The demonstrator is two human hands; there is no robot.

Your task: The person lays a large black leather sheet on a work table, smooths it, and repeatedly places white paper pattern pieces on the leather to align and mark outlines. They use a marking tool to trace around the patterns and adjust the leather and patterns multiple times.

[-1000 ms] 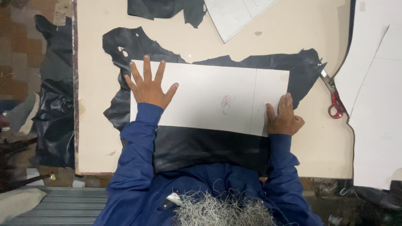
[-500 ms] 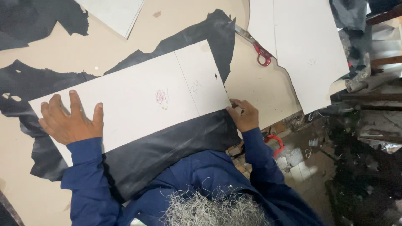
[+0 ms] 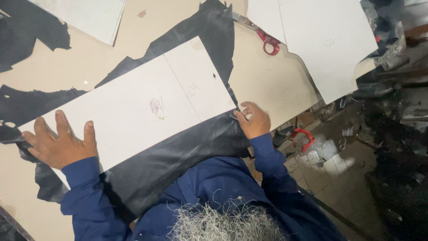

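I am looking down on a beige table (image 3: pixel 276 85) bearing black leather (image 3: pixel 178 156) under a white card template (image 3: pixel 133 107). My left hand (image 3: pixel 60 145) is pressing it flat, fingers spread; my right hand (image 3: pixel 254 120), curled, is pinching its corner. Uneven pressure could let the template slip askew.

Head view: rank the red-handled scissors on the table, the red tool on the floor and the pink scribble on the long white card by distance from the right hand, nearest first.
1. Red tool on the floor, just right of the right hand.
2. Red-handled scissors, above it on the table.
3. Pink scribble, to its left, mid-card.
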